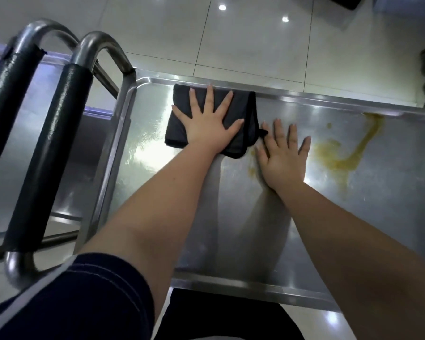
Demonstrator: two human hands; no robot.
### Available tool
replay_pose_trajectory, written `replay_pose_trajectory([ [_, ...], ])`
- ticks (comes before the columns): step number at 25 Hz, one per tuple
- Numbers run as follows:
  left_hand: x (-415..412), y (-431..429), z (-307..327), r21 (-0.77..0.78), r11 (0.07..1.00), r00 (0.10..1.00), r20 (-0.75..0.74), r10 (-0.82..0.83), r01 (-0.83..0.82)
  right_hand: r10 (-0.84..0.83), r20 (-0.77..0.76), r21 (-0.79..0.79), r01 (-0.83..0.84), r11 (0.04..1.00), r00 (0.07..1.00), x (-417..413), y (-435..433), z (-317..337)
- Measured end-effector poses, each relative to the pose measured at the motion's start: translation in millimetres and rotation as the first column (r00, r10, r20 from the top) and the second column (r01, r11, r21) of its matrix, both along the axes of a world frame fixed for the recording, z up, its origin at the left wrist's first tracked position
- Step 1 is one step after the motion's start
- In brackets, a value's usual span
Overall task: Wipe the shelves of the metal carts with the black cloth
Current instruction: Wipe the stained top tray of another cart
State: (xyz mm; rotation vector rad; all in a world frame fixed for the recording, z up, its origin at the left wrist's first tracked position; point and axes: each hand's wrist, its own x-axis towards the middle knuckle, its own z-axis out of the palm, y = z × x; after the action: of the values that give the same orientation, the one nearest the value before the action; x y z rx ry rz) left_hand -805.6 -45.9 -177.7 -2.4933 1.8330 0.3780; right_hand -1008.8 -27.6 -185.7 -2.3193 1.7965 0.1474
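Up close, the fingers (210,99) of the left hand (207,125) were splayed flat, pressing the folded black cloth (245,123) — upper centre of the frame, against the far rim of the cart shelf (206,217). Just right, the right hand (284,155) lay open on bare steel, holding nothing — beside a yellow smear (341,155). Two padded handles (49,143) stood left.

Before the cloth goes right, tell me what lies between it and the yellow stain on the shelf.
The right hand rests flat on the shelf between the black cloth and the yellow stain; nothing else does.
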Motion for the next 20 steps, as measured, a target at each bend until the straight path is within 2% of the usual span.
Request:
replay_pose_trajectory([
  [3,-12,47,0,-0.058,0.998,1.000,-0.012,-0.025,0.024,0.010,0.001,0.010,-0.010,1.000,1.000,1,2,0],
  [7,-27,151,5,-0.086,0.993,0.997,-0.007,-0.075,0.075,0.032,0.018,0.028,-0.033,0.999,0.999,-1,3,4],
  [12,4,274,9,0.000,1.000,0.997,0.072,0.004,-0.004,0.051,0.025,0.026,-0.051,0.998,0.998,-1,11,2],
  [16,37,296,13,0.056,0.994,0.994,0.072,0.086,-0.090,0.065,0.010,0.005,-0.065,0.998,0.998,4,19,1],
  [20,37,293,14,0.050,0.995,0.993,0.081,0.087,-0.091,0.043,-0.019,0.041,-0.042,0.998,0.999,9,18,6],
])
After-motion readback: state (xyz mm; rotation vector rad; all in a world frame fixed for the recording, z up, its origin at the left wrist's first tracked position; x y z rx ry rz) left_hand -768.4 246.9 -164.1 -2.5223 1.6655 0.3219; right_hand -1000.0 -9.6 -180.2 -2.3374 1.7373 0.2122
